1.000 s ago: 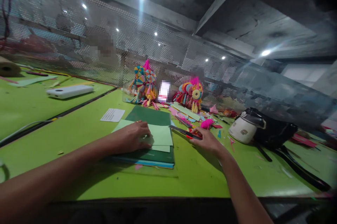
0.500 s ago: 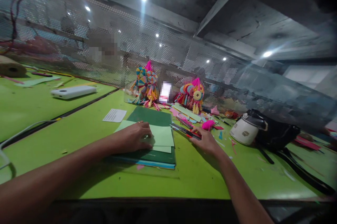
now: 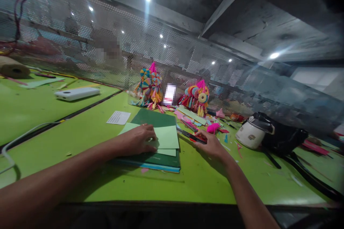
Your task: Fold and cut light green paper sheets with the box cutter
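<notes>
My left hand [image 3: 139,138] lies on light green paper [image 3: 168,137], its fingers bent and the thumb apart from them. Dark green sheets [image 3: 154,117] show behind and below this paper, with blue sheets [image 3: 163,167] at the bottom of the stack. Just right of the stack, my right hand [image 3: 211,144] is closed around a black and red utility knife [image 3: 189,136]. The knife's tip points left, close to the paper's right edge. My palm and fingers partly hide its handle.
Behind the stack are two colourful tasselled ornaments [image 3: 149,85], a lit phone [image 3: 169,94] and paper scraps [image 3: 192,114]. A black-and-white pot-like container [image 3: 251,134] and black bag [image 3: 285,136] stand right. Left are a printed card [image 3: 118,117] and white power bank [image 3: 77,94].
The view has shifted slightly, moving the scene a little to the right. The knife has turned slightly in my right hand, and less bare blade shows. My left hand stays on the paper.
</notes>
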Motion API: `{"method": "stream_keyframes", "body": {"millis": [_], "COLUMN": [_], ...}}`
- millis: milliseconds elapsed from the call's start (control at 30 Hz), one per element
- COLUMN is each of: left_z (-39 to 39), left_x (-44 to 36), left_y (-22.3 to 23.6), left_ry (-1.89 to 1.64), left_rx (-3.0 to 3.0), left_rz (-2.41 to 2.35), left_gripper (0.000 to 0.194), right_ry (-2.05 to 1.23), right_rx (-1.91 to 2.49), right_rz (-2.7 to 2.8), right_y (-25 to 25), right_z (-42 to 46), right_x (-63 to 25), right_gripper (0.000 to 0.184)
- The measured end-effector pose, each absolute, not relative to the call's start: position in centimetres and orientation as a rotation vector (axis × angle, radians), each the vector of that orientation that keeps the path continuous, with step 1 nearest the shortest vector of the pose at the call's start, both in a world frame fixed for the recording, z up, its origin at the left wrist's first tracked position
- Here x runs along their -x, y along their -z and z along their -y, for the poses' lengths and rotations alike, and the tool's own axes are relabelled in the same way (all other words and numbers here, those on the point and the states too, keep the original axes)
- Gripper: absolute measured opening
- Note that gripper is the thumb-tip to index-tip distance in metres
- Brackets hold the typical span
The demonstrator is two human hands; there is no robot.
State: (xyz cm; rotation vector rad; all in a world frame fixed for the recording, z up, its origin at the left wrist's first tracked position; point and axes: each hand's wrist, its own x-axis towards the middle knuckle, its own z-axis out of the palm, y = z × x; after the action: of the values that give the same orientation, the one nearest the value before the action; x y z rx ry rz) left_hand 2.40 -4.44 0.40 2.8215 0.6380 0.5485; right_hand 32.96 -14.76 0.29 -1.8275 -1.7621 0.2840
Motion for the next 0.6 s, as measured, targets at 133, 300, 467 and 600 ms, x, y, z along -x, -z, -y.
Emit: {"method": "stream_keyframes", "body": {"millis": [133, 300, 467, 600], "left_z": [4.5, 4.5, 4.0, 3.9], "left_x": [-2.5, -2.5, -2.4, -2.5], "left_y": [-0.6, -0.7, -0.2, -0.1], "left_ry": [-0.513, -0.514, -0.528, -0.541], "left_rx": [-2.807, -2.753, -2.740, -2.750], "left_rz": [-0.666, -0.693, -0.683, -0.672], "left_gripper": [0.025, 0.025, 0.025, 0.024], "right_ry": [-0.346, -0.498, -0.482, -0.494], "right_rx": [1.755, 1.648, 1.622, 1.619], "right_rz": [1.824, 1.894, 1.874, 1.865], "right_y": [-0.5, -0.5, -0.6, -0.6], "right_z": [15.0, 15.2, 15.2, 15.3], "right_x": [-33.2, -34.2, -35.5, -35.9], "right_gripper": [0.030, 0.032, 0.033, 0.033]}}
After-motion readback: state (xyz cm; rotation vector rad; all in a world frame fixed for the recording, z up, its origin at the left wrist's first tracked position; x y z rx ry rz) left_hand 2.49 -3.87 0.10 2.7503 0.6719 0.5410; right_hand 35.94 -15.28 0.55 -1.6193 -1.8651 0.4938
